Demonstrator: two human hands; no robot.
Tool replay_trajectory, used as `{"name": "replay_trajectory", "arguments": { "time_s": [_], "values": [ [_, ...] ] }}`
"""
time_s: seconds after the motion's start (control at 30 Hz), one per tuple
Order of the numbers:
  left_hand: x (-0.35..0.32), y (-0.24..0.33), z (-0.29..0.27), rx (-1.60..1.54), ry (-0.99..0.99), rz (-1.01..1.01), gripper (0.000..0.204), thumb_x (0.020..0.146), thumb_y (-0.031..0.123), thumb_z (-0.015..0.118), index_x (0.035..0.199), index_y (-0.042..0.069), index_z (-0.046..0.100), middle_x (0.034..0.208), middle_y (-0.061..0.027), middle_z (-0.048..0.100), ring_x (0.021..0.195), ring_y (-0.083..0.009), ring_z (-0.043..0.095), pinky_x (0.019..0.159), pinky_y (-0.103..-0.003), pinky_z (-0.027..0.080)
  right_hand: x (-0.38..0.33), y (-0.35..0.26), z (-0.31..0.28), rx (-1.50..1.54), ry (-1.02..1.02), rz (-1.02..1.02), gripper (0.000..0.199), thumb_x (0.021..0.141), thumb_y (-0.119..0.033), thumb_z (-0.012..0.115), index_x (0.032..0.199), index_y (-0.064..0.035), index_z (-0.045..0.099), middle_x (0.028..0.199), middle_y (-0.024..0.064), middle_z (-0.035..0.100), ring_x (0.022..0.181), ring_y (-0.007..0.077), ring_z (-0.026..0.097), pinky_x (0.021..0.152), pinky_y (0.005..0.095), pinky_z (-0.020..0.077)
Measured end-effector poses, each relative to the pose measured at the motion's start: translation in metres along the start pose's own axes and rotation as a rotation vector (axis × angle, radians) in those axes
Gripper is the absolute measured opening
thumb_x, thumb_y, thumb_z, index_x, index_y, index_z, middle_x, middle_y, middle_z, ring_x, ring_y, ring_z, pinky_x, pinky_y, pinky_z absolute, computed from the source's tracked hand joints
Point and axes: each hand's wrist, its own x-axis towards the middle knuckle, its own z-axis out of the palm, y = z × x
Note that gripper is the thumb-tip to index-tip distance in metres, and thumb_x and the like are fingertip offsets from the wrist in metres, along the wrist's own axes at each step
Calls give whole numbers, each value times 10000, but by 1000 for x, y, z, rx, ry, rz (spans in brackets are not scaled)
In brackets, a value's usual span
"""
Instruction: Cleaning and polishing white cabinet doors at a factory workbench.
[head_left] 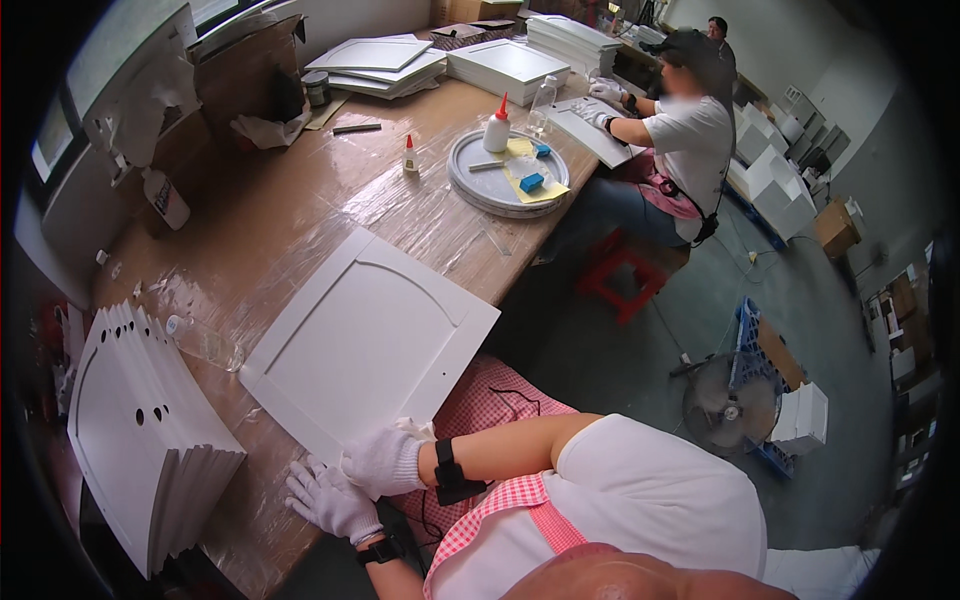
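A white panel (340, 350) with a curved groove lies slanted on the table in front of me, its near corner by my hands. My right hand (383, 463), in a white knit glove, is closed at the panel's near edge. A crumpled white cloth (416, 429) shows beside its fingers; the grip itself is partly hidden. Just left of it, my left hand (335, 502), also gloved, has its fingers stretched out and apart at the near corner. Whether those fingertips press on the panel or the table I cannot tell.
Stacked white panels (150, 430) stand at the left, beside a lying clear bottle (205, 343). A round lid (475, 185) carries a red-tipped glue bottle (497, 130) and blue blocks. Across the table, a co-worker (690, 140) handles another panel. A fan (730, 405) stands at right.
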Motion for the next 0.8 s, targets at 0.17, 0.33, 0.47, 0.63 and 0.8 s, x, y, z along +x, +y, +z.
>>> {"name": "replay_trajectory", "arguments": {
  "time_s": [0.17, 0.33, 0.47, 0.63, 0.8],
  "values": [
    [-7, -12, 1, -80, 37, 25, 486, 1066, 358, 371, 1457, 158, 579, 1598, -123, 444, 1488, -345, 368, 1241, -539, 183, -45, 46, -17, 22, -17, 121, 192, 835, -169, 655, 975, -38, 675, 971, 159, 703, 897, 363, 728, 739, 473, 594],
    [-2, 2, -14, -36, 10, -5, 480, 1069, 349, 369, 1448, 153, 588, 1591, -113, 457, 1487, -334, 371, 1243, -534, 183, -41, 44, -9, 13, 63, 112, 184, 820, -157, 670, 965, -45, 682, 969, 164, 711, 877, 344, 736, 720, 461, 596],
    [-1, 6, -9, -51, 12, 9, 484, 1067, 346, 372, 1461, 152, 576, 1589, -111, 458, 1488, -333, 370, 1243, -533, 184, -4, 14, 8, -70, -30, 60, 165, 809, -143, 674, 941, -44, 689, 912, 161, 718, 842, 353, 741, 691, 465, 597],
    [-12, -16, -5, -147, 35, 72, 505, 1055, 341, 404, 1480, 112, 552, 1601, -130, 440, 1492, -351, 364, 1249, -538, 167, -32, 37, -16, 14, -37, 129, 161, 801, -140, 671, 922, -35, 686, 880, 163, 716, 831, 371, 740, 676, 475, 596],
    [-16, -17, -19, -181, -2, 186, 523, 1035, 345, 426, 1443, 59, 582, 1568, -174, 476, 1479, -392, 374, 1248, -556, 166, -45, 53, -17, -12, 62, 140, 174, 809, -154, 663, 930, -32, 689, 879, 159, 708, 831, 367, 736, 672, 488, 592]
  ]
}}
